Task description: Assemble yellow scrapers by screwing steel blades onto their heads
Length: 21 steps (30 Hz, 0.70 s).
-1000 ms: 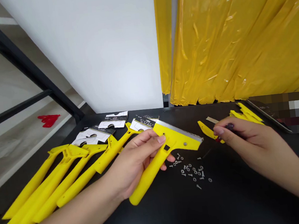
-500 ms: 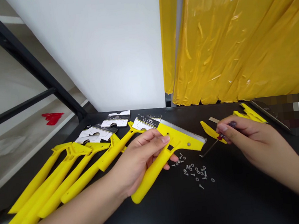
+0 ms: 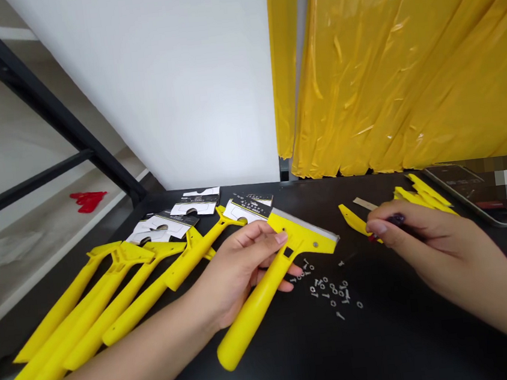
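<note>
My left hand [image 3: 240, 258] is closed around the neck of a yellow scraper [image 3: 257, 310], its thumb on the head. A metal blade [image 3: 302, 224] runs along the far edge of that head, and a screw [image 3: 315, 244] sits in its right hole; the left hole looks bare. Held in my right hand [image 3: 421, 233] is a screwdriver [image 3: 395, 219] with a dark handle, mostly hidden by the fingers. Its shaft is smeared by motion, pointing left. A small screw [image 3: 341, 263] shows near the tip; I cannot tell whether they touch. Loose screws and nuts [image 3: 331, 289] are scattered below.
Several yellow scraper handles [image 3: 129, 300] lie at the left, before white-and-black cardboard cards [image 3: 162, 227]. Yellow plates [image 3: 421, 196] and a phone-like device [image 3: 466, 192] are at the right. Near my right fingers lie a yellow plate [image 3: 351, 219] and a metal blade [image 3: 364, 204].
The scraper has swung slightly, its handle end lower and its head a little further left. My right hand has turned a little, and the screwdriver shaft shows less clearly.
</note>
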Each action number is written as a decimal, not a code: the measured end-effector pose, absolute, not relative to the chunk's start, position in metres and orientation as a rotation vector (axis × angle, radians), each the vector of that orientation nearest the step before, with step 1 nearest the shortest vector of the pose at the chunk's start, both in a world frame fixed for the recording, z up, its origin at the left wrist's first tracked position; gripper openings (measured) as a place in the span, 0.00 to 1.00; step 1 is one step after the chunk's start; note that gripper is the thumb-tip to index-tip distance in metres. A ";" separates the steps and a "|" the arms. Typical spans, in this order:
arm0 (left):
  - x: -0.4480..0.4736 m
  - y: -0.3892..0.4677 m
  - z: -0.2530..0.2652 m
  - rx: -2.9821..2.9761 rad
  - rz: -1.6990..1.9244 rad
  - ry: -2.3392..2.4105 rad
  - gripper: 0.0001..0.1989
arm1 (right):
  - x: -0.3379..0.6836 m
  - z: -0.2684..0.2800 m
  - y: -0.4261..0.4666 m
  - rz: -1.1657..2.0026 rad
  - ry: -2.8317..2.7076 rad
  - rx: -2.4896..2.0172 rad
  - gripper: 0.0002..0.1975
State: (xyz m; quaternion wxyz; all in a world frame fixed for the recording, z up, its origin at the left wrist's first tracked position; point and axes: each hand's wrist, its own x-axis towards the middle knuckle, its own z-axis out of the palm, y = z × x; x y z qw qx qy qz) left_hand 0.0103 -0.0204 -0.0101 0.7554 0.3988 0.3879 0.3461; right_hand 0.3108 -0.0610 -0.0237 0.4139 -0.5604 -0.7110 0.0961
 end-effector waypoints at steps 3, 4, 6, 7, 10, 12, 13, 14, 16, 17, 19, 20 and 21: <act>0.012 -0.020 -0.014 0.880 0.741 0.843 0.13 | 0.311 -0.024 -0.063 0.205 -1.864 -1.365 0.15; 0.012 -0.020 -0.015 0.888 0.737 0.842 0.13 | 0.310 -0.024 -0.063 0.203 -1.883 -1.358 0.15; 0.013 -0.020 -0.017 0.895 0.737 0.848 0.13 | 0.310 -0.024 -0.063 0.193 -1.903 -1.346 0.15; 0.013 -0.020 -0.018 0.895 0.737 0.854 0.14 | 0.309 -0.024 -0.064 0.182 -1.907 -1.338 0.15; 0.013 -0.020 -0.019 0.890 0.737 0.867 0.15 | 0.307 -0.020 -0.066 0.139 -1.927 -1.294 0.13; 0.013 -0.020 -0.019 0.882 0.734 0.872 0.15 | 0.306 -0.016 -0.068 0.100 -1.935 -1.267 0.12; 0.013 -0.020 -0.018 0.877 0.731 0.874 0.16 | 0.306 -0.015 -0.069 0.083 -1.941 -1.256 0.12; 0.013 -0.020 -0.018 0.872 0.728 0.877 0.16 | 0.306 -0.014 -0.070 0.069 -1.949 -1.245 0.11; 0.014 -0.020 -0.018 0.870 0.717 0.881 0.16 | 0.306 -0.013 -0.070 0.056 -1.983 -1.219 0.10; 0.014 -0.021 -0.018 0.870 0.711 0.881 0.16 | 0.306 -0.014 -0.070 0.057 -2.004 -1.208 0.09; 0.015 -0.021 -0.019 0.871 0.705 0.878 0.16 | 0.306 -0.015 -0.068 0.063 -2.031 -1.204 0.08; 0.015 -0.021 -0.020 0.871 0.703 0.876 0.16 | 0.305 -0.015 -0.067 0.065 -2.034 -1.208 0.07; 0.015 -0.021 -0.020 0.871 0.702 0.873 0.16 | 0.304 -0.015 -0.067 0.069 -2.035 -1.212 0.07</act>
